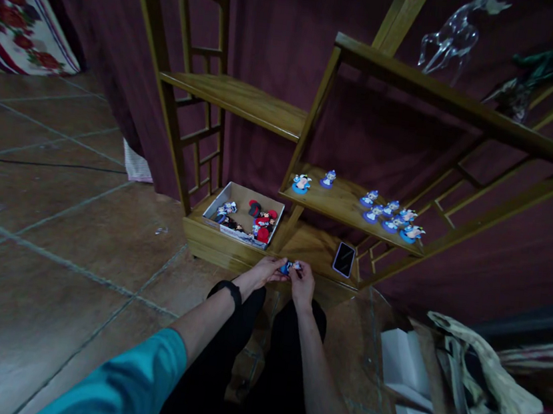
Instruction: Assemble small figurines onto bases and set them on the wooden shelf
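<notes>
Between my two hands, above my knees, is a small blue and white figurine [290, 266]. My left hand [267, 270] grips its blue end, and the fingers of my right hand [303, 281] pinch its pale end. Just beyond my hands, on the low shelf, an open cardboard box [241, 236] holds several red, black and white figurines. On the raised shelf [340, 205] stand several small blue and white figurines, most of them grouped toward the right. A lone figurine [301, 183] stands by that shelf's left end.
A phone [344, 259] lies on the bottom shelf at the right. Higher up stand a clear glass deer [453, 37] and a dark green ornament [546, 65]. White boxes [406, 360] and a cloth bag [491, 388] lie on the tiled floor at right.
</notes>
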`<state>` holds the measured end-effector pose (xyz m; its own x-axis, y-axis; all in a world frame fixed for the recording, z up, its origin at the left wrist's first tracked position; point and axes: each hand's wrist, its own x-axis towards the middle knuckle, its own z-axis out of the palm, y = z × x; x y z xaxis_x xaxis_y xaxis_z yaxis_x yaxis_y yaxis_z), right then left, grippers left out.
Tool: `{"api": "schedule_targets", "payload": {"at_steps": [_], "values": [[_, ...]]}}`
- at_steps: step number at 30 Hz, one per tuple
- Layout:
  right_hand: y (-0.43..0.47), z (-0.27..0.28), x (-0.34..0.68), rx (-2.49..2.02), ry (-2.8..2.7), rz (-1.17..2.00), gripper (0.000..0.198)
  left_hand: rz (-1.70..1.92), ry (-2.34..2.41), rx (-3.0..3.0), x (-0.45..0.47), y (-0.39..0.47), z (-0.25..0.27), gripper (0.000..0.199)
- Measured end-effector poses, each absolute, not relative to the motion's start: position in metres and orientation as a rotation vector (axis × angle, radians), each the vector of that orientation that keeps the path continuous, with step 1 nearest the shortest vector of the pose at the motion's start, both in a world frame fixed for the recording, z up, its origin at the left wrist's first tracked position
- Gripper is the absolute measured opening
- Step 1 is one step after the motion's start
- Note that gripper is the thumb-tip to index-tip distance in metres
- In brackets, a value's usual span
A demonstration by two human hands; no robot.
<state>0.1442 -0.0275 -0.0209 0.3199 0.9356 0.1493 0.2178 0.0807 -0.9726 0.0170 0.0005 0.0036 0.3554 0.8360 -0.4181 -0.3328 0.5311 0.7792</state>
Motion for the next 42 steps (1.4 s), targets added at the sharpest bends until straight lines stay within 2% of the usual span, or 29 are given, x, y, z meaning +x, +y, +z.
{"api": "schedule_targets", "payload": {"at_steps": [8, 16, 24, 42], "values": [[-0.027, -0.023, 0.145, -1.412, -1.158, 0.771, 0.029, 0.858, 0.952, 0.639, 0.02, 0.001, 0.003, 0.025], [-0.027, -0.023, 0.149, -1.413, -1.153, 0.756, 0.03, 0.831, 0.857, 0.69, 0.014, -0.001, 0.003, 0.011], [-0.028, -0.021, 0.15, -1.43, -1.201, 0.734, 0.029, 0.846, 0.914, 0.761, 0.015, -0.004, 0.003, 0.015], [-0.035, -0.007, 0.152, -1.458, -1.389, 0.643, 0.023, 0.859, 0.952, 0.778, 0.016, -0.006, 0.003, 0.009]]}}
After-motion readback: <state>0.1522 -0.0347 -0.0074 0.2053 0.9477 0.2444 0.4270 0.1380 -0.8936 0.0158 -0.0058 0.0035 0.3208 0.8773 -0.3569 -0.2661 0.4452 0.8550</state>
